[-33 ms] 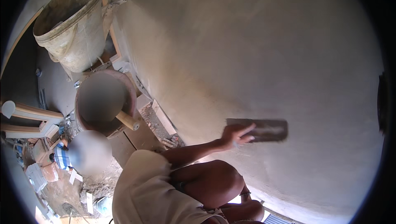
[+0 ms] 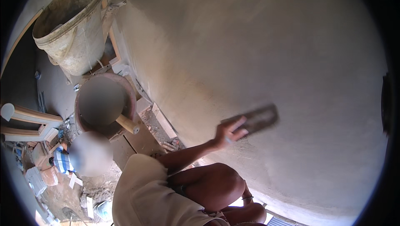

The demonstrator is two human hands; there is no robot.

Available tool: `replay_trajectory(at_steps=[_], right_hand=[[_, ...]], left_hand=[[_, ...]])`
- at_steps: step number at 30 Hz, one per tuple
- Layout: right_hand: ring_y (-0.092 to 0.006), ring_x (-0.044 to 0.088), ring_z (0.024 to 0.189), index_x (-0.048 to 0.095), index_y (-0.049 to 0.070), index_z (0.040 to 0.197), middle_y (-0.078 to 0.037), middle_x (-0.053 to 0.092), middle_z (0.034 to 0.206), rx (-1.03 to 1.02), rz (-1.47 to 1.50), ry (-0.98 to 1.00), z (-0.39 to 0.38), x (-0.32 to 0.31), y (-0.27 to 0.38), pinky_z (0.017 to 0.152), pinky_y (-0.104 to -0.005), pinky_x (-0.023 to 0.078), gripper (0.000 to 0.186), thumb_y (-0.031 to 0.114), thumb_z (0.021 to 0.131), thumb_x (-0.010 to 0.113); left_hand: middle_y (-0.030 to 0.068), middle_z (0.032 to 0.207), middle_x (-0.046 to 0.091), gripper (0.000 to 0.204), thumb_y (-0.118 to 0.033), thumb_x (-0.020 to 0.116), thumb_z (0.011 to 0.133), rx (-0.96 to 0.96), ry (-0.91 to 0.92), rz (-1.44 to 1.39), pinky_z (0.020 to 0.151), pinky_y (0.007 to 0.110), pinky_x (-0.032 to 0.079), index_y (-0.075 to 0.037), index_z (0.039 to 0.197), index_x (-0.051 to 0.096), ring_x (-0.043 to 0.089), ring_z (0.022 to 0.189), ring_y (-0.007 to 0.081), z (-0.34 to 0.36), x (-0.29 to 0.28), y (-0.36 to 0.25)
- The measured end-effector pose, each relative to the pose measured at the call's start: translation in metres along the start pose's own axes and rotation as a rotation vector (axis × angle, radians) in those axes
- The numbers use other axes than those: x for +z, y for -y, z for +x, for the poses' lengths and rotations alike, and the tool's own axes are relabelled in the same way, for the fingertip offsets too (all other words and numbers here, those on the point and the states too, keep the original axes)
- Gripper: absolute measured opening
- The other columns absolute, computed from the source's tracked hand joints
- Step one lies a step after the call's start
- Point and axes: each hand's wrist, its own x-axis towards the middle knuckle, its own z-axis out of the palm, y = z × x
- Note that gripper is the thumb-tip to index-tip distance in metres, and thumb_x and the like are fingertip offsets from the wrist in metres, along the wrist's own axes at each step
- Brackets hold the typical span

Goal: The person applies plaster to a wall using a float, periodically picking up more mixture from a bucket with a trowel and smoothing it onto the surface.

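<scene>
Left hand [image 2: 227, 135] grasps a dark, flat, rectangular float [image 2: 259, 120] near one end, evidently keeping its face toward the grey plastered wall [image 2: 308, 55]. Right hand [image 2: 246, 191], largely hidden: grip cannot be told.

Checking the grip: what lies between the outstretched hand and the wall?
A dark rectangular float, in the head view; whether it touches the wall is unclear.

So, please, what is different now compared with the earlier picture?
The hand and the plastering trowel it holds have moved slightly up and left in the view; the trowel, nearly level before, is now tilted with its right end higher. Nothing was taken or let go. The pale bucket and round tub stayed in place.
</scene>
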Motion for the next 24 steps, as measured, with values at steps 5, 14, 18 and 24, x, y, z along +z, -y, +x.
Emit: replay_trajectory(at_steps=[5,14,18,24], right_hand=[[-0.0250,0.071,0.073,0.065,0.010,0.119,-0.016,0.071,0.083,0.237,-0.053,0.160,-0.024,0.004,-0.007,0.069,-0.0371,0.055,0.035,0.028,0.089,0.064],[-0.0191,0.071,0.072,0.060,0.008,0.128,-0.014,0.072,0.091,0.305,0.272,0.119,-0.014,0.008,-0.039,0.065,-0.0321,0.056,0.041,0.027,0.091,0.063],[-0.0230,0.072,0.079,0.061,0.012,0.127,-0.014,0.072,0.095,0.363,0.174,0.153,-0.002,0.002,-0.051,0.072,-0.0350,0.057,0.044,0.032,0.089,0.065],[-0.0234,0.072,0.079,0.061,0.012,0.127,-0.014,0.072,0.096,0.304,0.234,0.105,0.019,-0.009,-0.042,0.072,-0.0352,0.057,0.044,0.033,0.089,0.065]], left_hand=[[-0.0060,0.057,0.044,0.021,-0.028,0.068,0.092,-0.906,-0.628,-0.390,0.037,0.025,0.030,-0.007,0.094,0.067,0.037,0.042,0.0050,0.054,-0.125,0.107],[-0.0041,0.054,0.040,0.026,-0.032,0.070,0.090,-0.634,-0.577,-0.359,0.037,0.027,0.033,-0.006,0.092,0.065,0.039,0.041,0.0081,0.223,-0.088,0.057],[0.0098,0.075,0.065,0.038,-0.031,0.070,0.089,-0.149,-0.489,0.067,0.063,0.031,0.050,0.004,0.104,0.068,0.062,0.066,0.0187,0.291,-0.053,-0.020],[0.0246,0.100,0.070,0.051,-0.038,0.068,0.087,-0.045,-0.246,0.178,0.086,0.037,0.051,0.002,0.118,0.065,0.069,0.095,0.0326,0.338,-0.004,-0.193]])
